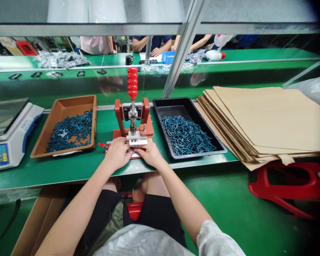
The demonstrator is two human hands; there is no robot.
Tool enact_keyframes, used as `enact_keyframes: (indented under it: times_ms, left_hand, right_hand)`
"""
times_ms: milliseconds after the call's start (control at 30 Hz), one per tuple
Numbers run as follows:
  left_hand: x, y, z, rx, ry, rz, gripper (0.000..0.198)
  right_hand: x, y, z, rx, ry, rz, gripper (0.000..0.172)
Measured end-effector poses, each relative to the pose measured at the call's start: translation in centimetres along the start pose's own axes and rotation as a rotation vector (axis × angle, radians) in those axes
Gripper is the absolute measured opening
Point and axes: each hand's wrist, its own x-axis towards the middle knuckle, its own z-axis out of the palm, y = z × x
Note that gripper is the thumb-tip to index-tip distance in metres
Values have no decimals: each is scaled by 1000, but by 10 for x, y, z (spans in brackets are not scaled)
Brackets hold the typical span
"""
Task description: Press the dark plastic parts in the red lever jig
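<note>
A toggle clamp press with an upright red handle stands on the green bench in front of me. My left hand and my right hand meet at its base, under the metal block. The fingertips of both hands are pinched close together there. Whatever they hold is too small and too covered to make out. Left of the press is a brown tray of small dark blue plastic parts. A black tray with thin dark blue pieces sits on the right.
At the far left is a weighing scale. Stacked cardboard sheets lie at the right, overhanging the bench edge above a red stool. Behind a metal post, other people's arms rest at a green belt line holding bagged parts.
</note>
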Motion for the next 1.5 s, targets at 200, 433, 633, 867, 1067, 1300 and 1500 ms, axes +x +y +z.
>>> enact_keyframes:
  times_ms: [200,433,633,867,1067,1300,1500]
  left_hand:
    - [3,2,2,-53,17,-82,17]
    - [-2,2,3,20,37,10,20]
    - [-2,1,5,41,27,11,19]
    - [-4,2,7,85,45,40,22]
    - [-19,3,11,1,235,63,22]
    - [-36,-27,4,-435,810,-340,52]
    - [-7,-36,-1,-949,602,-502,53]
  right_hand:
    - [-4,0,2,-76,11,-47,19]
    - [-11,-4,11,-157,77,-13,16]
    - [-3,-7,11,-185,118,32,26]
    - [3,-7,2,-164,58,-20,29]
    - [3,-6,3,-158,92,-96,30]
    - [4,-7,2,-119,70,-81,28]
    - [6,-7,3,-75,91,-5,26]
